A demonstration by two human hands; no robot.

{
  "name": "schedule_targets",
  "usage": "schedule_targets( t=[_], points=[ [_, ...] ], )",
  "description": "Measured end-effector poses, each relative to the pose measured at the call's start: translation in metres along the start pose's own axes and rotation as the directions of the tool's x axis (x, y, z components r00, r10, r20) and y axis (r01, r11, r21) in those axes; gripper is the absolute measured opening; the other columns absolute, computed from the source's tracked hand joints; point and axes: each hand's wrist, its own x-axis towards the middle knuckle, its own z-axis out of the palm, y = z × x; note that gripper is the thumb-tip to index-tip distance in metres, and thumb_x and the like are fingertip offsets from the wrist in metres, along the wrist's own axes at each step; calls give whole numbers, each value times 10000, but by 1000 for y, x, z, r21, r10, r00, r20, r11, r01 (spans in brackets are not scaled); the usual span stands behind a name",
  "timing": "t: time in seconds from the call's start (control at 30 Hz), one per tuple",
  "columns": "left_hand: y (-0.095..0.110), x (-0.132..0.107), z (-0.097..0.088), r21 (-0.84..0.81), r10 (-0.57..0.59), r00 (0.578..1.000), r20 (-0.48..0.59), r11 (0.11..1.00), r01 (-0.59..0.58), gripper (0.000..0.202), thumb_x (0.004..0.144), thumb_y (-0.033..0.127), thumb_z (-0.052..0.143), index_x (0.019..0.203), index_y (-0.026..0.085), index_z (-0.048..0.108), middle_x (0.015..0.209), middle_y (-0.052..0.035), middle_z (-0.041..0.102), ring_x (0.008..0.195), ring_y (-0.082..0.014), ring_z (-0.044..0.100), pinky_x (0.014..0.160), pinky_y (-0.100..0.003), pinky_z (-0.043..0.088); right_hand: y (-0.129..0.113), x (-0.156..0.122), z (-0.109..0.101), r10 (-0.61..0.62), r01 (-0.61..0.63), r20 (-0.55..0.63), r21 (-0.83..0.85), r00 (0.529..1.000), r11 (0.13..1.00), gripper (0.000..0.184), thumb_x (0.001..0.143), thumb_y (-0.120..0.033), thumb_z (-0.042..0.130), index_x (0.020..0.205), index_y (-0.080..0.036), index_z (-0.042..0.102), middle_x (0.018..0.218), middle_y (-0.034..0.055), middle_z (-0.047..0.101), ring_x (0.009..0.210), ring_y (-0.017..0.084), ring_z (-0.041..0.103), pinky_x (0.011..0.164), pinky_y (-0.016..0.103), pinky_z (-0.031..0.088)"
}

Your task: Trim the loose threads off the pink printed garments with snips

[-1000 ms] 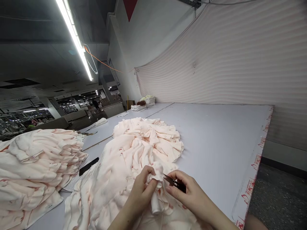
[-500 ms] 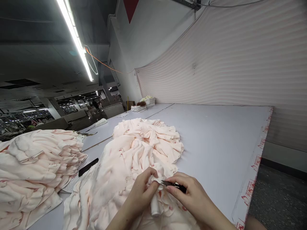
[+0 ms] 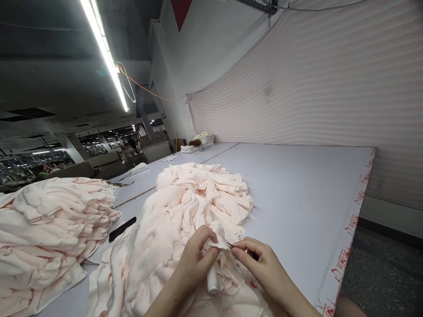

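Note:
Between the thumb and fingers of my left hand [image 3: 200,253] is pinched an edge of pale pink fabric [image 3: 185,207], part of a soft garment heap with small red marks. My right hand [image 3: 259,259] is closed around small dark thread snips [image 3: 230,244]. Their thin tip points left, close beside the pinched edge; whether it touches the cloth I cannot tell. Most of the snips' body is hidden by my fingers. Below my left hand hangs a white rolled piece of fabric [image 3: 213,281].
Another pile of pale pink garments [image 3: 53,229] lies at the left. A black phone [image 3: 122,229] rests on paper between the piles. Stacks of folded cloth [image 3: 205,140] stand at the far end of the grey table [image 3: 280,193]. A striped cloth [image 3: 297,97] hangs behind it.
My right hand has turned the snips, so less of their body shows and the tip points more upward. The left hand keeps its pinch, with the fabric edge slightly raised.

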Motion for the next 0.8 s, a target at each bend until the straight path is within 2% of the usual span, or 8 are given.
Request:
schedule_targets(
  t=[0.13,0.2,0.27,0.37,0.43,0.6,0.7,0.8],
  points=[
    [1,-1,-1,-31,23,997,-70,999,-26,84,740,111,501,752,194,511,1030,-55,539,980,-209,494,847,-286,375,4,-7,9,-18,16,-42,-55,999,998,250,771,-377,607,969,-227,633,925,30,665,810,201,591,706,270,448],
    [1,0,-3,-87,-61,998,-30,994,59,21,773,176,514,768,192,527,946,-39,574,882,-194,525,764,-269,399,6,-2,12,-45,35,-98,-103,994,994,179,806,-363,558,890,-218,622,849,29,655,762,194,583,667,263,439],
    [2,2,-6,-162,-175,982,78,969,185,86,812,259,508,797,186,550,774,1,566,728,-162,521,663,-242,398,7,8,13,-77,57,-168,-122,983,991,194,851,-351,484,788,-207,597,755,27,629,706,186,564,627,258,421],
    [2,5,-9,-257,-261,951,165,920,297,169,825,312,514,817,165,597,753,13,574,729,-152,518,682,-234,396,6,21,15,-98,72,-253,-110,962,991,172,845,-344,502,748,-210,545,683,-1,585,645,164,529,584,241,395],
    [0,7,-8,-305,-277,951,138,902,306,192,825,324,521,824,158,619,773,8,597,771,-161,525,724,-242,393,4,22,18,-111,97,-246,-68,963,993,163,844,-344,513,749,-213,529,682,-13,582,630,151,526,574,229,396],
    [-4,6,-5,-372,-279,954,111,879,300,226,826,357,529,809,153,625,791,-6,628,817,-179,541,770,-261,395,0,13,28,-191,185,-144,-52,971,981,137,803,-286,574,922,-223,602,894,15,654,758,164,586,664,233,432],
    [-5,4,-6,-367,-262,958,119,885,288,235,832,367,522,816,156,626,776,-2,616,800,-173,542,756,-258,403,1,15,31,-178,172,-146,-56,973,984,131,832,-306,532,842,-199,607,782,12,643,715,165,577,637,237,422],
    [-3,3,-6,-300,-267,958,106,910,287,225,805,358,556,922,180,629,832,1,608,745,-159,547,708,-255,419,2,21,33,-150,153,-158,2,976,988,236,881,-360,451,769,-185,562,677,-6,580,630,144,526,588,231,403]
  ],
)
